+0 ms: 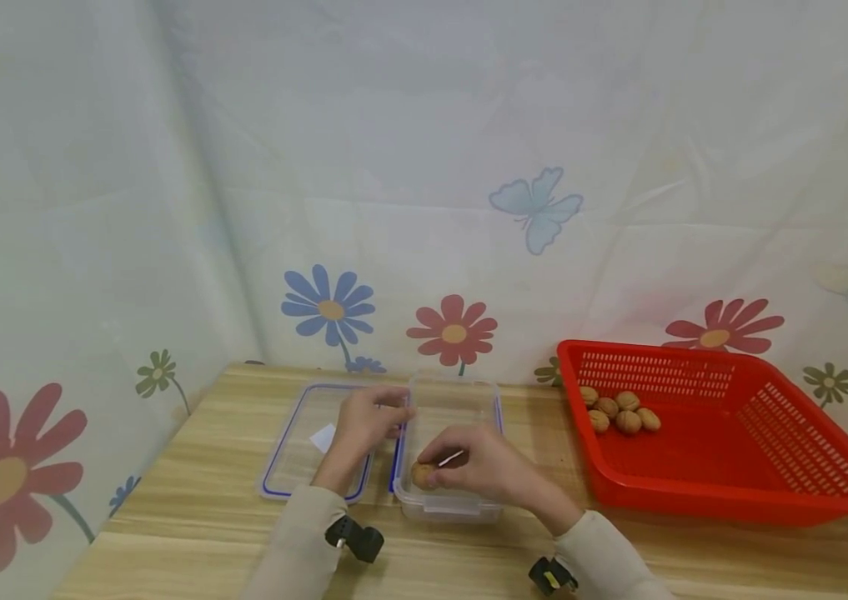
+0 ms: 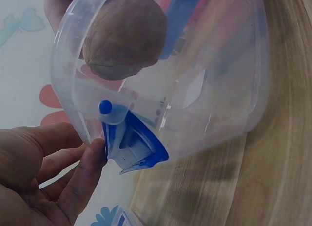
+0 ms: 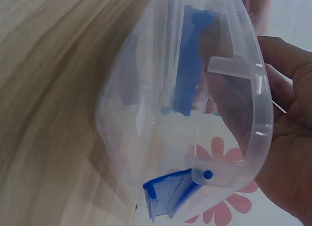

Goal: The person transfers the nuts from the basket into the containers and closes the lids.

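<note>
The table (image 1: 424,554) had a pale wood-grain top with darker streaks running across it. Directly on it, toward the left, a clear lid (image 1: 299,454) with a blue seal lay flat. Just to its right stood a clear plastic container (image 1: 457,400), upright and uncovered. Farther right, apart from the container, sat a wide red basket (image 1: 694,492) with slotted walls.

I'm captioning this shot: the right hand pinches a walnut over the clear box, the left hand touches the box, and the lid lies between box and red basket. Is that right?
Not quite: the lid does not lie between the clear box and the red basket. The head view shows it on the other side of the box, to its left. The rest is right.
</note>
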A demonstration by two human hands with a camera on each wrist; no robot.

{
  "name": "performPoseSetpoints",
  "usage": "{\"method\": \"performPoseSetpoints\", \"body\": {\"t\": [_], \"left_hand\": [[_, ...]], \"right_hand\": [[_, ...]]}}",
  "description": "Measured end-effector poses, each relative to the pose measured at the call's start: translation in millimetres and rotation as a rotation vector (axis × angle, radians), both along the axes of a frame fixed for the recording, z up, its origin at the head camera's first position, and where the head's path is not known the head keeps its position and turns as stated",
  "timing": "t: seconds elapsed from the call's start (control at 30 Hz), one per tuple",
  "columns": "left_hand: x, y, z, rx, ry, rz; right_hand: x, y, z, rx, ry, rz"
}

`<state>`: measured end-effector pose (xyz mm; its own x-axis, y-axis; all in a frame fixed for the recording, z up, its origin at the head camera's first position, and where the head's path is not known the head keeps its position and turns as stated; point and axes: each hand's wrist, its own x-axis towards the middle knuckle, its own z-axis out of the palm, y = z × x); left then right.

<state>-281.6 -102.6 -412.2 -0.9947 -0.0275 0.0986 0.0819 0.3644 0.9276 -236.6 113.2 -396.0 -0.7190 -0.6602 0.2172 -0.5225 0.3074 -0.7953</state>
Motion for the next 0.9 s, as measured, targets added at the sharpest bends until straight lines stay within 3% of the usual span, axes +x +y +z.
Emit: {"method": "performPoseSetpoints", "body": {"t": [0.9], "left_hand": [[2.0, -0.7, 0.6, 0.003, 0.012, -0.01]], "right_hand": [[1.2, -5.7, -6.6, 0.094, -0.036, -0.01]]}}
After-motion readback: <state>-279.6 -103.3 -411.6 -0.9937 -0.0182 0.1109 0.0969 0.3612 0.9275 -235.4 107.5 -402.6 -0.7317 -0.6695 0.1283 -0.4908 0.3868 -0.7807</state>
